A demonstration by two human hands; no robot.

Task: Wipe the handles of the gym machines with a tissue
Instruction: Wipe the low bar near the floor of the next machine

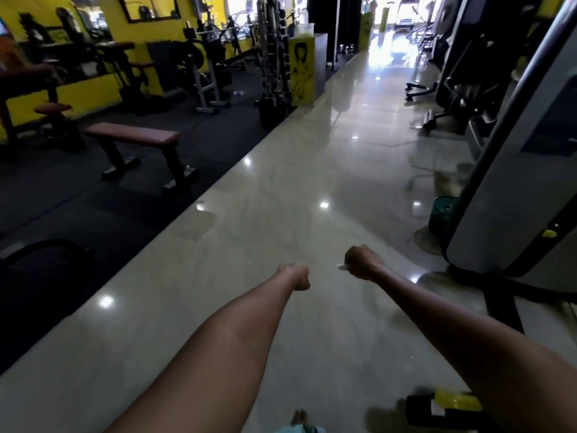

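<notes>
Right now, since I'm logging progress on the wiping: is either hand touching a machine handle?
No: both the left hand and the right hand, which grips the tissue, are held out over bare floor.

A small white tissue point(342, 267) sticks out from the thumb side of the right hand point(363, 262), which is closed around it in a fist; only a short crumpled end shows, the rest hidden inside the grip. It hangs above a pale glossy floor, apart from any equipment. To the right stands a large grey and black gym machine point(512, 170), upright, its curved panel rising out of view and its dark base on the floor. No handle on it can be made out. More dark machines point(462, 98) stand farther back along the right side, too dim to show details.
</notes>
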